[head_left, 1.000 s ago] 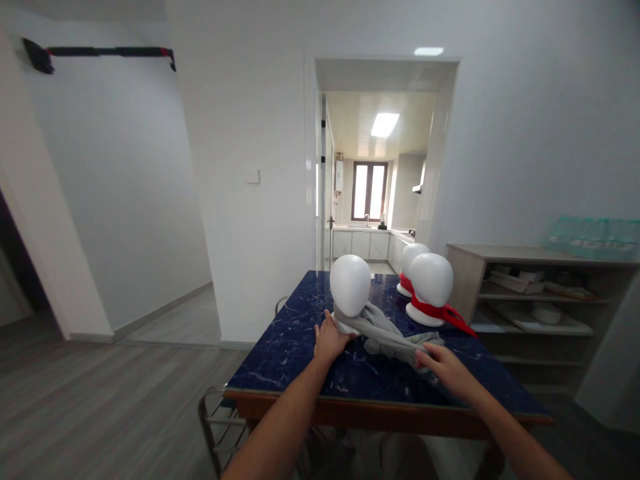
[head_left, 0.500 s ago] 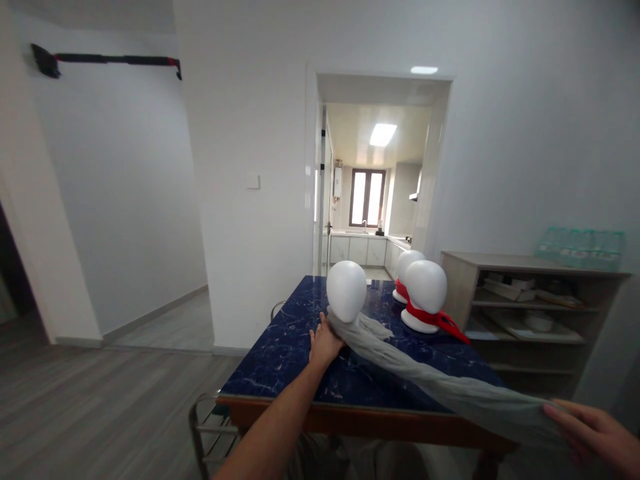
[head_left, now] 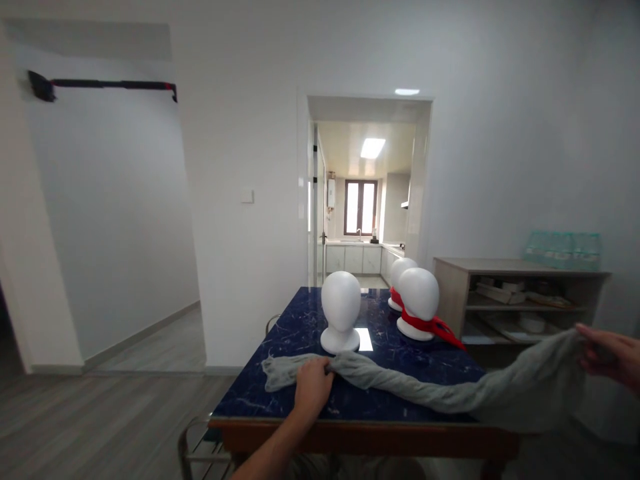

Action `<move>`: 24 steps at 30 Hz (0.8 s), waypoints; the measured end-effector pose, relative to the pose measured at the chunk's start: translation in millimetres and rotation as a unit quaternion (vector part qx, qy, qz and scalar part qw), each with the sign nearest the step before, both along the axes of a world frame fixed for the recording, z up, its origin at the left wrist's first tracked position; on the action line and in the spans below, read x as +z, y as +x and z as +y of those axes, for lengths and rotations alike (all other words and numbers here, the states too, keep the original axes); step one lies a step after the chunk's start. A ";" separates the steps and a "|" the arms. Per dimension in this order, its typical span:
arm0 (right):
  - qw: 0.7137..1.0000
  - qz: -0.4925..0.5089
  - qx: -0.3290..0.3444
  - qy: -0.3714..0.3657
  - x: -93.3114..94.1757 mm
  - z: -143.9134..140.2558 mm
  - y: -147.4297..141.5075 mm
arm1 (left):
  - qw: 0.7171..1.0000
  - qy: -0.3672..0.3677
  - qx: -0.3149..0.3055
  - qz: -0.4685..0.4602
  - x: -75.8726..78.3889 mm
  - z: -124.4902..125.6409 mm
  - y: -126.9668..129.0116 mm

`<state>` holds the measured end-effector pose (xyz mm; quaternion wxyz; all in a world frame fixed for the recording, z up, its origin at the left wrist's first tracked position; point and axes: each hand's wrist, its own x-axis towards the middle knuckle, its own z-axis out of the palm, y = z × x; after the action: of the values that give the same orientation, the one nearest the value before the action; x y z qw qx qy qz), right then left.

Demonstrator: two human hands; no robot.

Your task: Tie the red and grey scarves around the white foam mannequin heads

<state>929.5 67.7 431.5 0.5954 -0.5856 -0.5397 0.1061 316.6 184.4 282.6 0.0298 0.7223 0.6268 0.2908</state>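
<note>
A long grey scarf stretches across the front of the table, bunched into a loose twist. My left hand grips it near its left end, which spreads out on the tabletop. Past the table's right edge, my right hand is raised and closed on the other end. Just behind the scarf stands a bare white mannequin head on its round base. To its right are a second white head with a red scarf around its neck and, partly hidden behind it, another head with red cloth.
The dark blue marbled table has a wooden edge. A metal-framed stool stands at its front left. On the right, a shelf unit carries several bottles. Behind the table, a doorway opens onto a kitchen.
The grey scarf has come away from the neck of the nearest head and now lies in front of it. My left hand has moved down and closed on it; my right hand has risen.
</note>
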 end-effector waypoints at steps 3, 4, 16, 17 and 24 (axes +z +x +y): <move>0.996 0.078 -0.031 -0.038 28.3 28.3 -40.3 | 1.000 0.000 -0.020 -0.001 2.1 -9.6 -7.3; 0.997 0.068 -0.014 -0.036 36.0 37.6 -57.3 | 1.000 -0.005 -0.022 -0.006 4.1 -10.0 -11.2; 0.955 0.068 0.284 -0.050 37.0 101.6 -332.0 | 0.997 -0.038 0.057 0.045 33.4 26.8 -101.6; 0.948 0.068 0.308 -0.040 31.8 105.4 -361.5 | 0.998 -0.033 0.043 0.026 28.8 30.3 -104.4; 0.880 -0.296 0.370 -0.032 -35.0 119.4 -475.4 | 0.986 0.024 0.043 -0.158 -6.7 44.9 -132.7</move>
<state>454.1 187.2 396.5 0.3061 -0.3667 -0.8643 0.1576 183.8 229.4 275.9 0.0983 0.6398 0.6378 0.4174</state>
